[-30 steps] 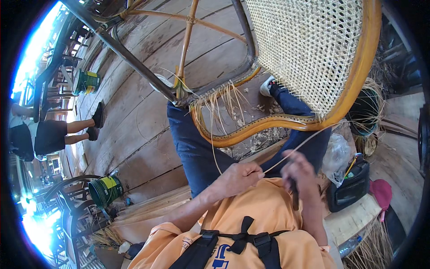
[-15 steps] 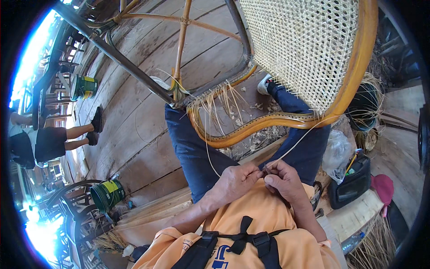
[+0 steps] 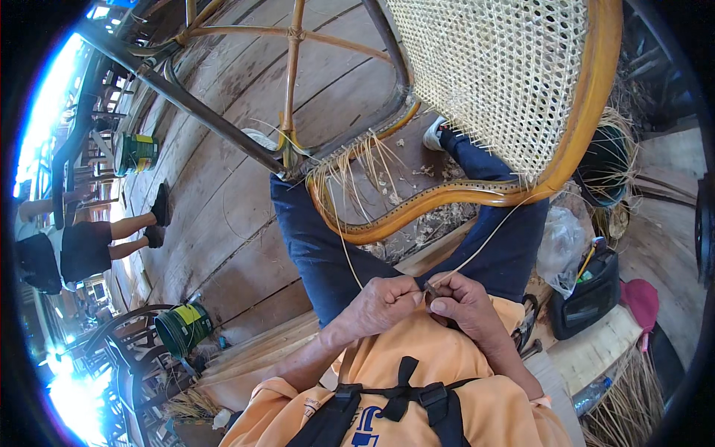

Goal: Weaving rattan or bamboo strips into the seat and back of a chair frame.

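My left hand (image 3: 386,304) and my right hand (image 3: 463,304) meet in front of my orange shirt, fingertips pinched close together. Between them runs a thin pale cane strand (image 3: 488,240), which rises from the right fingers to the lower edge of a curved wooden chair frame (image 3: 447,195). Another strand hangs from the frame's left side down to my left hand. The strand's end among my fingertips is too small to make out. Woven cane mesh (image 3: 495,71) fills the frame's upper part; loose strand ends (image 3: 357,167) fringe the bar to its left. The lower rail shows a row of small holes.
To the right lie a clear plastic bag (image 3: 560,246), a black bag (image 3: 588,294), a dark red cap (image 3: 639,305) and cane bundles (image 3: 622,410). Green buckets (image 3: 184,328) stand at left. A person (image 3: 86,242) is at far left. Cane scraps litter the floor beneath the frame.
My hands have shifted slightly left and down, still pinched together. The view has moved a little, so the chair frame sits slightly higher and further left.
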Action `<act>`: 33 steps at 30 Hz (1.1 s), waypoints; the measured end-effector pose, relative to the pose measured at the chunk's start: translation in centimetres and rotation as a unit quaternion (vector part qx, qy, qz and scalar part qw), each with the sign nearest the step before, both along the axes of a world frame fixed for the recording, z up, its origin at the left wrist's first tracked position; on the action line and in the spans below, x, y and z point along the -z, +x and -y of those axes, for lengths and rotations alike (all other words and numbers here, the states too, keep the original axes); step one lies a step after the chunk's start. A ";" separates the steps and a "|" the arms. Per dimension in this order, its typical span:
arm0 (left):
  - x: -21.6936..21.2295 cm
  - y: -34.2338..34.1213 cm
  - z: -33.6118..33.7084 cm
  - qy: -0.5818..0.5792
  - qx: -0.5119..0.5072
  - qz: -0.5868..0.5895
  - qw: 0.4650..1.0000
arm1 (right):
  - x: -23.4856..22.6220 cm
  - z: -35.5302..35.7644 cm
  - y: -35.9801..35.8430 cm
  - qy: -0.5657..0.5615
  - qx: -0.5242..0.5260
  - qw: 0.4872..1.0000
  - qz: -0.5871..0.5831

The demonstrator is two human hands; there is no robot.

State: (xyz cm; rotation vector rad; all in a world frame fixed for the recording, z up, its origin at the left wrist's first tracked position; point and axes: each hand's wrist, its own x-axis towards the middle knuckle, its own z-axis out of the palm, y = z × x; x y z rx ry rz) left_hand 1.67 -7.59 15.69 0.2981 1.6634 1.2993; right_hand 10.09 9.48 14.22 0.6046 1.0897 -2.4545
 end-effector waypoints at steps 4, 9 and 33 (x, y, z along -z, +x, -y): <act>-0.6 -0.6 1.8 -0.017 0.011 0.109 0.994 | 0.1 -0.5 -0.2 -0.036 0.036 0.999 0.010; -0.4 -1.0 6.5 -0.010 0.038 0.181 0.983 | 0.5 -1.3 -0.1 0.006 0.078 0.997 0.003; 0.0 -0.3 -1.0 -0.085 0.030 -0.098 0.991 | 0.2 -0.5 -0.4 0.049 0.031 0.998 0.011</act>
